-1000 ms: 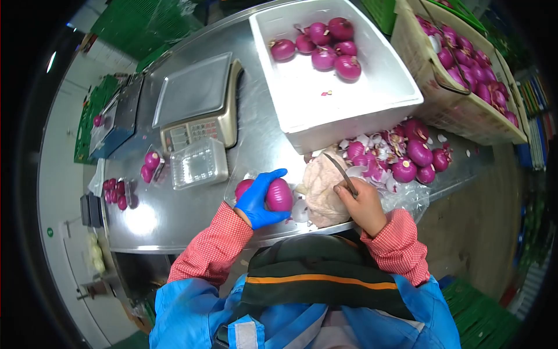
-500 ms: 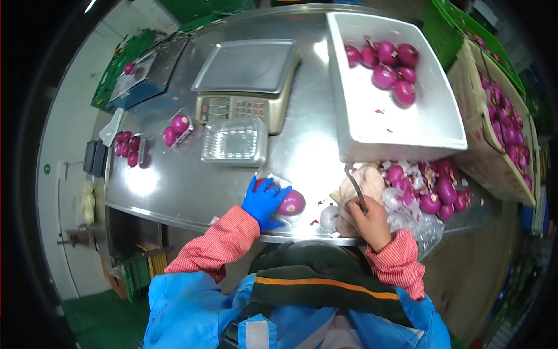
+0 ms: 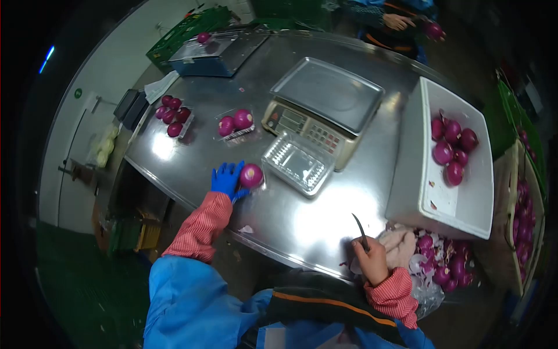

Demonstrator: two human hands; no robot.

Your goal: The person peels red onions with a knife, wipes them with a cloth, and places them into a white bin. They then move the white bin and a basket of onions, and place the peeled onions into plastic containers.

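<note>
My left hand (image 3: 228, 180), in a blue glove, grips a small clear plastic tray; the glove covers much of it. A peeled red onion (image 3: 251, 175) shows beside the glove's fingers. In my bare right hand (image 3: 372, 260) is a small knife (image 3: 360, 230) with a dark curved blade pointing up and left. Beside that hand lie a pale cloth (image 3: 397, 246) and a heap of red onions (image 3: 458, 267) with loose skins. Between my hands, farther back, an empty clear tray (image 3: 299, 164) leans against the scale (image 3: 325, 104).
A white foam box (image 3: 407, 174) with several onions stands at right, beside a crate of onions (image 3: 524, 227). Two filled trays, one holding a pair of onions (image 3: 235, 122), sit at left near a blue-sided machine (image 3: 203, 65). Across the steel table (image 3: 192, 148), another person's hand (image 3: 397, 22) appears.
My left hand has slid the onion tray leftward along the table, away from the right hand. The view has turned left. The knife stays in my right hand, now lifted off the cloth.
</note>
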